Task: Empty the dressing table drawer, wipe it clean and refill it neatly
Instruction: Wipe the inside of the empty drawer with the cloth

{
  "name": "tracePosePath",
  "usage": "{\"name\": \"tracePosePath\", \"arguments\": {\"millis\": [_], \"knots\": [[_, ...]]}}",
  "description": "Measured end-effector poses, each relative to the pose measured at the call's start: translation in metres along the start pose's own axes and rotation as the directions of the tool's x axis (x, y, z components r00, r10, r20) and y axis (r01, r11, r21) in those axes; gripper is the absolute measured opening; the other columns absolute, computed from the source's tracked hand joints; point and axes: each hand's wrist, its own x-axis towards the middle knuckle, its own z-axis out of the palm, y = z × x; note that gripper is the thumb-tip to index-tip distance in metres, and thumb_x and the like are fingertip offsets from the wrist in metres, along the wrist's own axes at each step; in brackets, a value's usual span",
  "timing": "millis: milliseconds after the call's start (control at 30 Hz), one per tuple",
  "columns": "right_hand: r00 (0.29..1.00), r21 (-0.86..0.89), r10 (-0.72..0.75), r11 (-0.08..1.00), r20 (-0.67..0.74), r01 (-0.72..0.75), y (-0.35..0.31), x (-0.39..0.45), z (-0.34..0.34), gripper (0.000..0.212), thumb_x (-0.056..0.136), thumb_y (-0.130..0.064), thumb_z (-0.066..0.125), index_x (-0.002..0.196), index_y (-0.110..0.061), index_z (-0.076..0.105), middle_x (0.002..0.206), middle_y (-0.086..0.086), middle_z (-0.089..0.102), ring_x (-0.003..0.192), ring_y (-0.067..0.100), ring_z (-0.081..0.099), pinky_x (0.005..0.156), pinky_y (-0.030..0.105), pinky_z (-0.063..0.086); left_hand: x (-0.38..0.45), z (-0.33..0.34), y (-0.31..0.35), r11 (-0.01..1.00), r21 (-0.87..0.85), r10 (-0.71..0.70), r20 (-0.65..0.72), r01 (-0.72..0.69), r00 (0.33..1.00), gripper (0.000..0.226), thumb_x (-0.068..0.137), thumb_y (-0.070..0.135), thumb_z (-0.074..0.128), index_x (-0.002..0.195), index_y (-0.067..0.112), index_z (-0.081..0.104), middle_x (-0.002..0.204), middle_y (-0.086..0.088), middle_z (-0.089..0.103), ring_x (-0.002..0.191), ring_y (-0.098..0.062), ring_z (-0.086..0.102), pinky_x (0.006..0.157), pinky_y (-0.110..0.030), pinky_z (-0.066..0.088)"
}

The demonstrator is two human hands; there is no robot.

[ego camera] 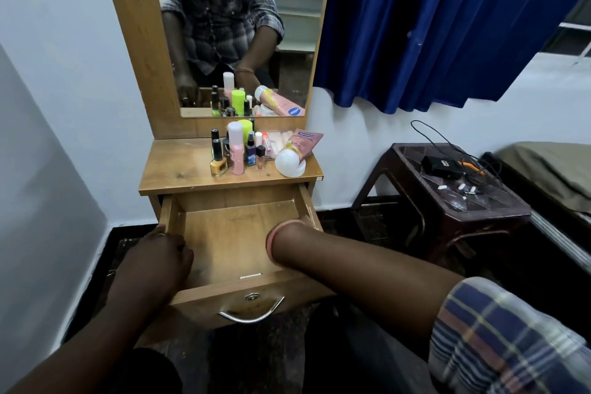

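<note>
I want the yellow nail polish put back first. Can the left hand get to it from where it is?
Probably yes. The left hand rests on the open drawer's left front corner, and the yellow nail polish stands at the near left edge of the bottle cluster on the tabletop above. Nothing stands between them.

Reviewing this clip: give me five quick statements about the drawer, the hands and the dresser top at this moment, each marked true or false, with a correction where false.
1. The drawer is pulled out and its visible floor is bare. True.
2. The left hand rests at the drawer's left wall. True.
3. The right hand is in full view, holding a cloth. False: the right forearm reaches into the drawer, but the hand is hidden, and no cloth shows.
4. The bottles stand on the dresser top, in front of the mirror. True.
5. The pink tube lies inside the drawer. False: it lies on the dresser top, at the right.
</note>
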Motion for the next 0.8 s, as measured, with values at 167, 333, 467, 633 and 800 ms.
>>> {"name": "tracePosePath", "arguments": {"millis": [167, 333, 467, 633, 800], "knots": [[0.984, 0.014, -0.146, 0.989, 0.101, 0.145, 0.032, -0.034, -0.043, 0.031, 0.100, -0.019, 0.053, 0.127, -0.005, 0.060, 0.105, 0.006, 0.058, 0.099, 0.022, 0.057, 0.082, 0.032, 0.044, -0.004, -0.005, 0.006, 0.999, -0.033, -0.028, -0.017, 0.028, 0.999, 0.037, 0.096, 0.030, 0.055, 0.060, 0.022, 0.058, 0.067, 0.003, 0.058, 0.066, -0.014, 0.058, 0.068, -0.038, 0.058], [0.978, 0.358, -0.157, 0.913, -0.136, 0.197, 0.123, -0.058, -0.035, 0.018, 0.092, -0.021, 0.059, 0.107, -0.012, 0.063, 0.099, 0.004, 0.066, 0.087, 0.026, 0.066, 0.059, 0.029, 0.051, -0.007, -0.010, 0.011, 0.998, -0.038, -0.052, -0.016, 0.051, 0.999, 0.036, 0.095, 0.029, 0.057, 0.059, 0.021, 0.058, 0.070, 0.000, 0.057, 0.064, -0.018, 0.058, 0.066, -0.039, 0.057], [0.982, 0.624, -0.009, 0.771, -0.186, 0.125, 0.156, -0.057, 0.011, 0.022, 0.084, -0.017, 0.072, 0.105, -0.017, 0.070, 0.100, 0.005, 0.073, 0.095, 0.024, 0.070, 0.080, 0.035, 0.057, -0.008, -0.012, 0.012, 0.999, -0.014, -0.032, -0.027, 0.031, 0.999, 0.036, 0.095, 0.028, 0.057, 0.059, 0.024, 0.055, 0.070, 0.001, 0.055, 0.062, -0.017, 0.057, 0.066, -0.038, 0.057], [0.989, 0.573, 0.025, 0.817, -0.145, 0.063, 0.120, -0.039, 0.050, 0.036, 0.079, -0.029, 0.077, 0.110, -0.014, 0.067, 0.101, 0.004, 0.069, 0.093, 0.022, 0.068, 0.077, 0.031, 0.054, -0.006, -0.008, 0.007, 0.998, 0.019, -0.053, 0.010, 0.053, 0.999, 0.033, 0.095, 0.032, 0.055, 0.064, 0.023, 0.061, 0.076, 0.001, 0.055, 0.067, -0.019, 0.059, 0.070, -0.039, 0.057], [0.949, 0.688, 0.184, 0.725, -0.256, 0.045, 0.101, 0.003, 0.068, 0.035, 0.077, -0.022, 0.077, 0.109, -0.018, 0.064, 0.098, 0.003, 0.068, 0.085, 0.021, 0.064, 0.069, 0.029, 0.051, -0.007, -0.007, 0.010, 0.998, 0.035, -0.044, -0.001, 0.044, 0.999, 0.034, 0.096, 0.030, 0.055, 0.063, 0.021, 0.061, 0.073, -0.001, 0.057, 0.064, -0.020, 0.059, 0.065, -0.036, 0.056]]}}
